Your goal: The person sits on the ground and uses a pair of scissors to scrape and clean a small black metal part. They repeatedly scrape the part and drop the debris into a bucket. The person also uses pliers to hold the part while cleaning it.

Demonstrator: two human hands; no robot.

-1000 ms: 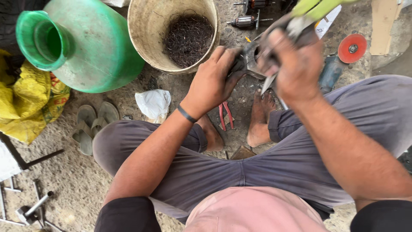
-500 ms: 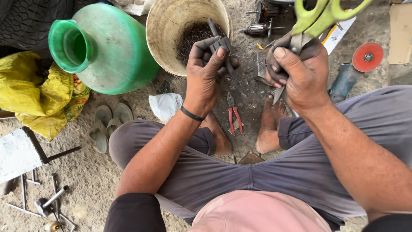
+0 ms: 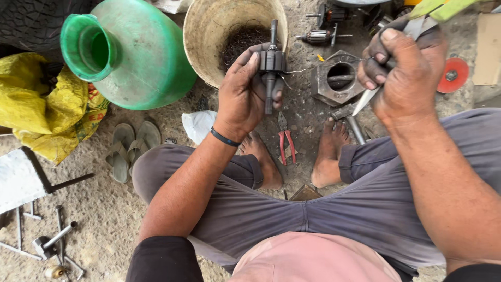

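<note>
My left hand grips a dark motor armature with its shaft upright, in front of the cream bucket. A thin wire runs from the armature toward my right hand. That hand is closed on green-handled scissors, whose blade points down to the left. I sit on the ground with my bare feet forward. Red-handled pliers lie between my feet.
A green plastic jug lies on its side at the left, beside a yellow bag and sandals. The bucket holds dark wire scrap. A metal housing, other armatures, a red disc and loose bolts lie about.
My left hand turned the armature upright and drew it away from the right hand, which rose with the scissors. The view shifted right.
</note>
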